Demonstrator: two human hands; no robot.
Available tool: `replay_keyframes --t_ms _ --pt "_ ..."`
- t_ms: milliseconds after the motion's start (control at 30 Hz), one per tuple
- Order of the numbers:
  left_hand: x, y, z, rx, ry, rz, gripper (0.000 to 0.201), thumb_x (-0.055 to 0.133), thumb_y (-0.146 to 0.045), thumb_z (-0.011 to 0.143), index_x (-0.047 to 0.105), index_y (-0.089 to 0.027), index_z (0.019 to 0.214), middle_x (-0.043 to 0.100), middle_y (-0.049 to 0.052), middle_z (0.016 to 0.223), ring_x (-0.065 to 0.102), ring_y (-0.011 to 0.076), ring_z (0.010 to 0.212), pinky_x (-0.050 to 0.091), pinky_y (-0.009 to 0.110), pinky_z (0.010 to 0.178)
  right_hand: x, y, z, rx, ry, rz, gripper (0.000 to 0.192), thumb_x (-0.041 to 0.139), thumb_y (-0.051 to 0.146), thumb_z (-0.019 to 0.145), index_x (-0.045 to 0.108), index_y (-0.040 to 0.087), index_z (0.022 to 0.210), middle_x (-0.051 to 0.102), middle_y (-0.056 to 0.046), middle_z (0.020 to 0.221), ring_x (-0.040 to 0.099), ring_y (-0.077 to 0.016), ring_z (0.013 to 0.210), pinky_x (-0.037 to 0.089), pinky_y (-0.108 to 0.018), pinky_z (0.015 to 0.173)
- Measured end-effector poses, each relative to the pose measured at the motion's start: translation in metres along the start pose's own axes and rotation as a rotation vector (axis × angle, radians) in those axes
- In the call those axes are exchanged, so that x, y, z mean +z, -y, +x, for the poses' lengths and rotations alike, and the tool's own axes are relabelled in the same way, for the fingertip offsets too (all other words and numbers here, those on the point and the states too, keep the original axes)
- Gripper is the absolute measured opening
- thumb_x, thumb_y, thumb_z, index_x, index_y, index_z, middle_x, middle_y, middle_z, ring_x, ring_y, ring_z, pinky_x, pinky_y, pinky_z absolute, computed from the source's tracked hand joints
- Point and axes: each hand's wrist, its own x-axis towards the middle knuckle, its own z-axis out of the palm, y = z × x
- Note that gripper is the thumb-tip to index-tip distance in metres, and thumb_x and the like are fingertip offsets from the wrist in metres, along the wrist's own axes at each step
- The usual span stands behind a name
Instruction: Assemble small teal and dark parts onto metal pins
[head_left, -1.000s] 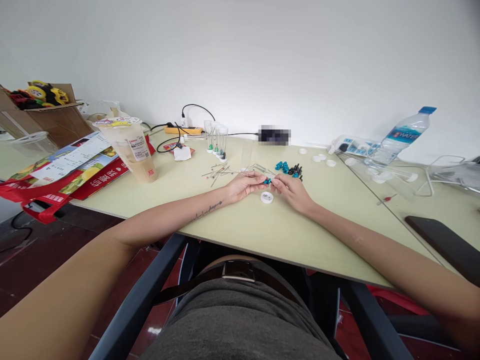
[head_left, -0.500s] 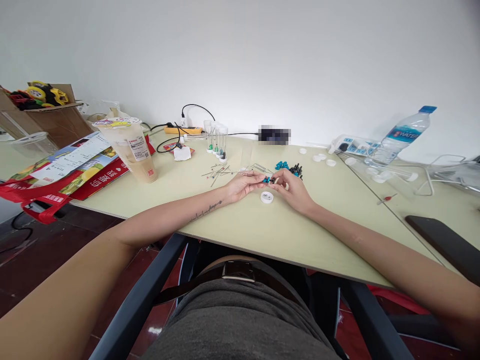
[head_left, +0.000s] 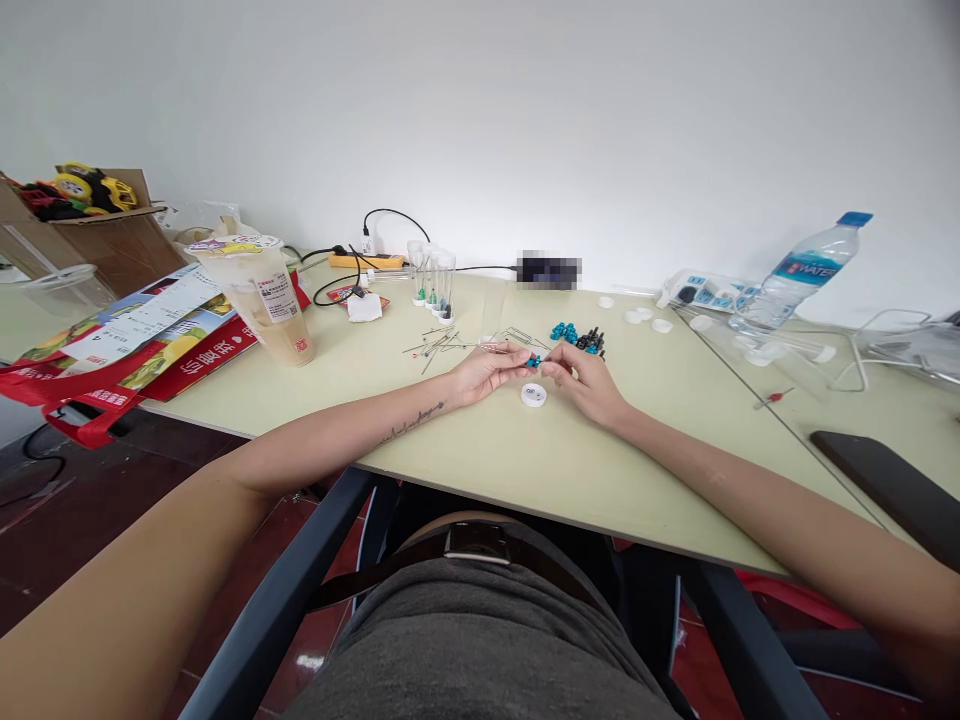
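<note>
My left hand (head_left: 491,373) pinches a small blue part (head_left: 533,362) between thumb and fingers, just above the table. Close against its right side, my right hand (head_left: 581,380) is closed with thumb and forefinger together at the part's edge; whatever lies in that pinch is too small to make out. Below the fingertips sits a round white cap (head_left: 533,395) with tiny pieces in it. Behind my right hand lie a pile of blue parts (head_left: 564,331) and a cluster of black parts (head_left: 592,341). Thin wire-like pieces (head_left: 435,345) are scattered behind my left hand.
Clear tubes (head_left: 445,285) stand at the back, with another clear tube (head_left: 493,308) nearer. At left are a drink cup (head_left: 262,300) and a red bag (head_left: 202,365). A water bottle (head_left: 806,270), white caps (head_left: 661,326) and a dark phone (head_left: 885,485) are at right.
My right fingertips have shifted slightly, and the dark piece seen beside the blue part no longer shows clearly. My left hand stays in place.
</note>
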Motion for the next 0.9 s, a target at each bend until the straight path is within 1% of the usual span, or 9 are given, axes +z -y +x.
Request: replay_keyframes --t_ms 100,167,233,300,467,567,700,800,900 --pt "0.001 -0.0007 -0.0008 -0.007 -0.001 0.001 0.009 0.068 -0.012 0.068 0.064 -0.008 0.075 0.064 0.004 0.075 0.062 0.0105 0.075 0.045 0.029 0.087 0.0001 -0.0002 -0.0002 0.01 0.025 -0.008 0.033 0.038 0.045 0.089 0.053 0.02 0.074 0.053 0.0 0.063 0.048 -0.013 0.058 0.035 -0.027 0.057" --pt "0.0003 -0.0003 -0.0002 0.004 -0.013 -0.006 0.011 0.068 -0.012 0.068 0.064 -0.007 0.077 0.064 0.004 0.076 0.062 0.0105 0.076 0.045 0.028 0.087 0.0009 -0.0004 0.0 0.003 -0.025 -0.009 0.026 0.046 0.046 0.085 0.052 0.02 0.083 0.056 0.0 0.072 0.048 -0.013 0.06 0.036 -0.027 0.058" --pt "-0.0004 0.0001 0.0004 0.009 -0.023 -0.009 0.011 0.067 -0.012 0.068 0.065 -0.007 0.078 0.064 0.004 0.077 0.062 0.0103 0.077 0.045 0.027 0.086 0.0016 -0.0003 0.0002 -0.008 -0.061 -0.009 0.027 0.052 0.047 0.082 0.05 0.02 0.089 0.058 -0.001 0.077 0.049 -0.0134 0.062 0.037 -0.027 0.06" --pt "-0.0002 -0.0001 0.0001 0.002 -0.017 -0.005 0.011 0.067 -0.012 0.068 0.065 -0.007 0.078 0.064 0.004 0.077 0.062 0.0105 0.076 0.046 0.027 0.085 0.0012 0.0001 0.0002 -0.007 -0.044 -0.005 0.028 0.048 0.048 0.084 0.051 0.02 0.086 0.057 -0.001 0.074 0.049 -0.0136 0.062 0.037 -0.027 0.059" --pt "0.002 -0.0014 -0.0015 -0.019 0.003 0.001 0.01 0.067 -0.011 0.068 0.064 -0.008 0.076 0.064 0.004 0.076 0.062 0.0105 0.074 0.045 0.029 0.086 -0.001 0.002 -0.0005 0.001 0.032 -0.013 0.042 0.03 0.047 0.091 0.054 0.019 0.07 0.053 -0.001 0.06 0.049 -0.0137 0.057 0.035 -0.027 0.057" --pt "0.0003 -0.0002 0.0002 0.0 -0.018 -0.001 0.01 0.068 -0.012 0.068 0.065 -0.008 0.077 0.064 0.004 0.077 0.062 0.0102 0.076 0.045 0.028 0.087 0.0005 0.002 -0.0004 -0.003 -0.021 -0.005 0.029 0.042 0.047 0.087 0.052 0.02 0.084 0.058 -0.001 0.073 0.049 -0.0137 0.059 0.036 -0.027 0.058" --pt "-0.0008 0.0004 0.0012 0.003 -0.032 -0.001 0.011 0.068 -0.013 0.068 0.065 -0.008 0.077 0.063 0.004 0.078 0.062 0.0099 0.078 0.045 0.027 0.087 0.0025 0.0007 0.0 -0.023 -0.066 -0.005 0.025 0.05 0.045 0.083 0.049 0.021 0.093 0.058 -0.002 0.081 0.05 -0.0142 0.063 0.038 -0.028 0.061" --pt "0.002 -0.0014 -0.0011 -0.01 -0.025 0.005 0.01 0.067 -0.012 0.069 0.064 -0.007 0.077 0.063 0.004 0.076 0.062 0.0096 0.076 0.045 0.028 0.087 0.0011 0.0003 0.0001 -0.004 -0.022 0.029 0.026 0.044 0.045 0.086 0.05 0.021 0.084 0.056 -0.001 0.073 0.049 -0.0139 0.061 0.037 -0.028 0.059" --pt "0.0035 -0.0022 -0.0025 -0.023 -0.01 0.004 0.008 0.067 -0.011 0.069 0.064 -0.007 0.076 0.064 0.004 0.075 0.062 0.0101 0.075 0.045 0.029 0.087 -0.0004 0.0007 -0.0001 0.004 0.042 0.045 0.036 0.034 0.046 0.09 0.051 0.02 0.072 0.054 -0.001 0.064 0.049 -0.0133 0.058 0.036 -0.027 0.058"
